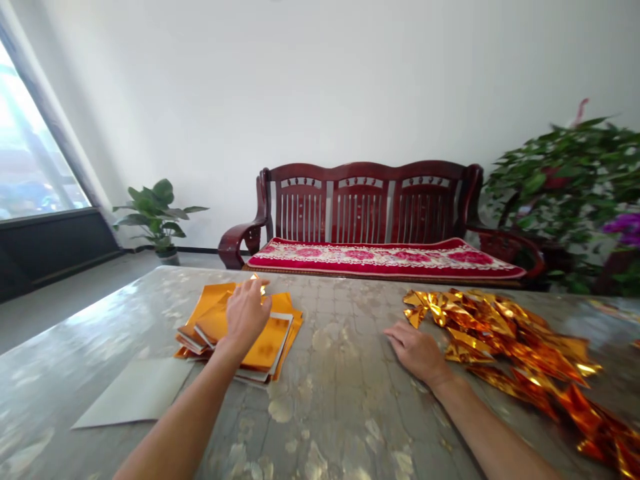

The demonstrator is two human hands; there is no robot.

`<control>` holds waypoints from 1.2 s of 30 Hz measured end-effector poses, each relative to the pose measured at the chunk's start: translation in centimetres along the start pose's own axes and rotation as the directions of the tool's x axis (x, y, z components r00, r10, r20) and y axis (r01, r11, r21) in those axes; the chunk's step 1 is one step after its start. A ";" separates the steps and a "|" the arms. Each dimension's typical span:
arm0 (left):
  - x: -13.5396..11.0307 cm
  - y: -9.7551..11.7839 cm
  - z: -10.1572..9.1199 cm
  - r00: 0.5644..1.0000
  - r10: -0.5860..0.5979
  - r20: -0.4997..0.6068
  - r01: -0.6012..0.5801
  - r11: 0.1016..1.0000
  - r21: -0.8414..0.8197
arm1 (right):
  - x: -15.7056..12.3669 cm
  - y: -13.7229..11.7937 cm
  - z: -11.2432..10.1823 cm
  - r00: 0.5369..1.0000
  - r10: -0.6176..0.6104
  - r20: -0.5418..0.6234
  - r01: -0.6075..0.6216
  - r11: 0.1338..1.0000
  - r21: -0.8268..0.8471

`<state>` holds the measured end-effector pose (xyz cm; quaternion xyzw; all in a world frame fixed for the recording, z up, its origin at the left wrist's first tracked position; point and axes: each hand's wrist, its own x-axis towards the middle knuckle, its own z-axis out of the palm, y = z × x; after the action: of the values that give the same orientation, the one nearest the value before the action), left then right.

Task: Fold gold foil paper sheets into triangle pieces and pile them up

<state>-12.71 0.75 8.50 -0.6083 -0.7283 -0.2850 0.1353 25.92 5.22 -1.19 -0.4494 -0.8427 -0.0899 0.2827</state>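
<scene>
The glossy bench (pixel 340 400) is carrying a stack of orange foil sheets (pixel 265 350) left of centre, a pale grey card (pixel 133 393) beside it, and a heap of gold foil (pixel 505 340) at right.

A plain white wall (pixel 320 93) fills the far side of the room, and a dark red wooden bench (pixel 367 203) is set against it, with a red floral cushion (pixel 385 259) laid on the seat. Daylight is let in through a large window (pixel 35 140) on the left (the view outside is washed out by glare), above a low dark panel (pixel 55 250). A potted plant (pixel 155 213) is placed on the grey floor (pixel 65 313) left of the bench, and a bushy plant (pixel 565 193) with purple flowers (pixel 623 230) is seen on the right.
</scene>
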 end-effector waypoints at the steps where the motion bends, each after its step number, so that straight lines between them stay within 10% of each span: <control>1: 0.0 -1.1 -0.3 0.999 -0.027 0.033 0.024 0.997 0.070 | 0.0 0.0 0.0 1.000 -0.002 0.001 0.002 1.000 -0.001; 14: -0.1 -8.8 1.9 0.857 -0.253 0.449 0.122 0.946 0.299 | 0.1 0.1 -0.1 0.998 -0.047 0.037 0.047 0.999 0.003; 36: -1.5 -7.0 -0.6 0.860 -0.104 0.499 -0.051 0.957 0.286 | 0.5 0.3 0.1 0.997 -0.062 0.040 0.062 0.998 0.004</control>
<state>-19.18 -1.48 6.46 -0.6252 -0.7802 -0.0063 0.0217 25.95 5.81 -1.02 -0.4246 -0.8617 -0.0885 0.2633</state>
